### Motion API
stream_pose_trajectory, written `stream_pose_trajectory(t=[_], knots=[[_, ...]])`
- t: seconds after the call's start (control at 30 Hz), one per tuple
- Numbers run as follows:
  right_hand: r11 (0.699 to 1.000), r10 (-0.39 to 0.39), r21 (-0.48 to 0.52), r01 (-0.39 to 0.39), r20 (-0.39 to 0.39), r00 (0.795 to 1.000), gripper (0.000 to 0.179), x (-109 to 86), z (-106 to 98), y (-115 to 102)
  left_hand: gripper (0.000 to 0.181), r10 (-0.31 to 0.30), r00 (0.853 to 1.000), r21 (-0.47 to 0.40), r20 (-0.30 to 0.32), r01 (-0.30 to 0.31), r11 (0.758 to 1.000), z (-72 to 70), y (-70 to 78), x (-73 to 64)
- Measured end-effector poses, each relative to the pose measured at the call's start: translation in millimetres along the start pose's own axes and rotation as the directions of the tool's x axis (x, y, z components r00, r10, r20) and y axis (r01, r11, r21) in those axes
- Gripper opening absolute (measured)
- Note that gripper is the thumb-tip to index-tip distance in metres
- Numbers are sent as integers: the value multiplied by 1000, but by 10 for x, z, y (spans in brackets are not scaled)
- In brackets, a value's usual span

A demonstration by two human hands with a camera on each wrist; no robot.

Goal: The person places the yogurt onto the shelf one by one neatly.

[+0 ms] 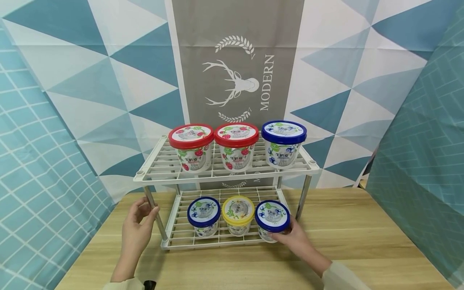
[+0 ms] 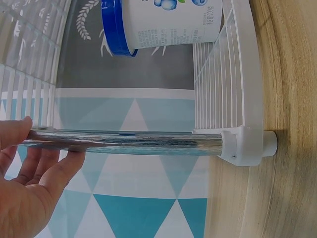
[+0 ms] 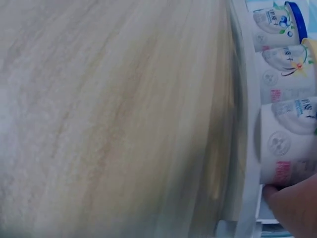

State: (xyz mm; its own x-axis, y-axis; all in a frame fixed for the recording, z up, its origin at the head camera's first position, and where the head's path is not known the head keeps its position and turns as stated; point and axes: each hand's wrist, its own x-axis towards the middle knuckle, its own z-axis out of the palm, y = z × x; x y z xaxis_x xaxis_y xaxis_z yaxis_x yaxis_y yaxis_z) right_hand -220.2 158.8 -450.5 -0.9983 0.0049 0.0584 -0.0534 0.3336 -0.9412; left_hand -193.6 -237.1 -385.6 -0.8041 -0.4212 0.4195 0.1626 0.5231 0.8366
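My right hand (image 1: 296, 238) grips a blue-lidded tub (image 1: 272, 216) with blueberry pictures, at the right end of the lower shelf (image 1: 232, 243). Its thumb lies along the front and the other fingers are mostly hidden behind the tub. In the right wrist view the thumb (image 3: 294, 203) is at the tub's base, close to the shelf edge. On the other side, my left hand (image 1: 136, 226) holds the rack's front left metal post (image 2: 148, 143) near its upper end, thumb and fingers around it. A yellow-lidded tub (image 1: 238, 211) and another blue-lidded tub (image 1: 204, 212) share the lower shelf.
Two red-lidded strawberry tubs (image 1: 191, 139) (image 1: 237, 137) and a larger blue-lidded tub (image 1: 284, 135) stand on the white upper shelf (image 1: 159, 171). The rack sits on a wooden table (image 1: 344, 229), before a patterned cloth (image 1: 239, 24).
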Motion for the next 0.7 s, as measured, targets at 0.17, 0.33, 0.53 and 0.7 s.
stream_pose_trajectory(t=[0.17, 0.33, 0.53, 0.7], knots=[[1000, -9, -9, 9, -5, 1000, 81, -38, 17, -16, 33, 7, 1000, 9, 0, -7, 1000, 1, -5, 3], [1000, -6, -26, 6, -17, 1000, 86, -94, 72, -18, 34, 9, 1000, 5, 6, -9, 1000, -10, -1, -6], [1000, -31, -4, 31, -54, 998, 90, -112, 143, -21, 35, 15, 1000, -15, 16, -14, 1000, -16, 13, -13], [1000, -24, 7, 24, -79, 997, 96, -91, 184, -29, 34, 23, 1000, -19, 7, -23, 1000, -9, 14, -8]])
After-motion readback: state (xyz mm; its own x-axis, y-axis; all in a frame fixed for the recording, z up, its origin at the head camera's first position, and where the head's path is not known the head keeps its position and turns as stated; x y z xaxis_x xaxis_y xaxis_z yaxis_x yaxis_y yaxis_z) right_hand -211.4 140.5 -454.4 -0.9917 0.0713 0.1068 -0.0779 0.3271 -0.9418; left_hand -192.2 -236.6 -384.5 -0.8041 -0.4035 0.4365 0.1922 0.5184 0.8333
